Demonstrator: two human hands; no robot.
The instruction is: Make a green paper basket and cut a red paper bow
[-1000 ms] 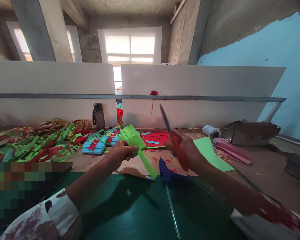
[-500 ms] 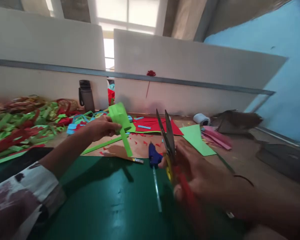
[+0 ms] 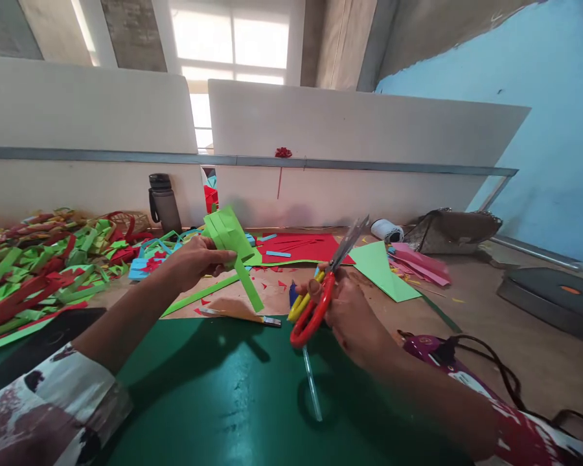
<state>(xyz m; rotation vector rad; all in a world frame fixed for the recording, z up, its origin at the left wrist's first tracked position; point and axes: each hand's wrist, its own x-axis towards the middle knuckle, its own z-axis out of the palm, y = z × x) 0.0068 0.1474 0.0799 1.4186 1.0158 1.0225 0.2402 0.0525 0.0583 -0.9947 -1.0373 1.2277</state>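
Note:
My left hand [image 3: 192,260] is closed on a folded green paper piece [image 3: 229,238] with a strip hanging down from it, held up over the far edge of the green cutting mat [image 3: 223,401]. My right hand [image 3: 350,309] grips scissors [image 3: 323,288] with red and yellow handles; the blades point up and to the right, slightly apart. The scissors are to the right of the green paper and do not touch it. A blue glue gun [image 3: 294,294] lies on the table behind the scissors.
A heap of green and red paper strips [image 3: 43,259] covers the left of the table. A dark bottle [image 3: 164,202] stands by the white partition. Red sheets [image 3: 301,247], a green sheet [image 3: 381,268], pink paper [image 3: 420,266], a white roll [image 3: 387,230] and a bag [image 3: 454,230] lie beyond. A utility knife [image 3: 243,317] rests by the mat.
My right hand has turned the scissors from blades straight up to blades tilted up and right, and settled into the handles. The left hand still holds the green paper; the view has steadied.

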